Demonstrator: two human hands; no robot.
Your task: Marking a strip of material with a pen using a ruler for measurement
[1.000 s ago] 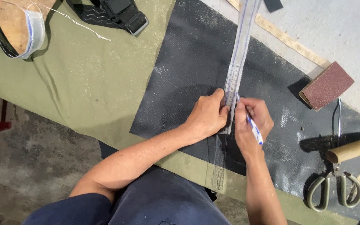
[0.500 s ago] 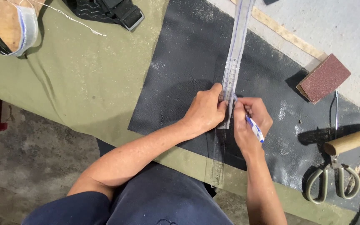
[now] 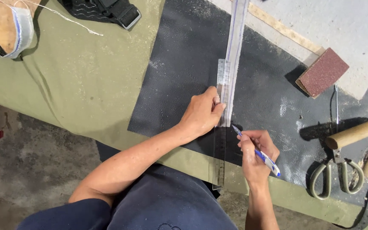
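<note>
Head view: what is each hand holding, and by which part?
Right hand holds a blue-white pen around mid-barrel. Left hand presses the clear ruler flat at mid-length.

Left hand (image 3: 202, 114): I see it pressing flat on the clear ruler (image 3: 220, 127).
Right hand (image 3: 256, 154): grip closed around a blue-and-white pen (image 3: 258, 153), tip at the ruler's edge.
Under ruler: black leather sheet (image 3: 184, 64) on the green-covered surface (image 3: 86, 85).
Right side: scissors (image 3: 335, 176), sanding block (image 3: 322, 72).

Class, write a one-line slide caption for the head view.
Left hand presses a clear ruler onto black leather; right hand holds a pen beside it.
</note>
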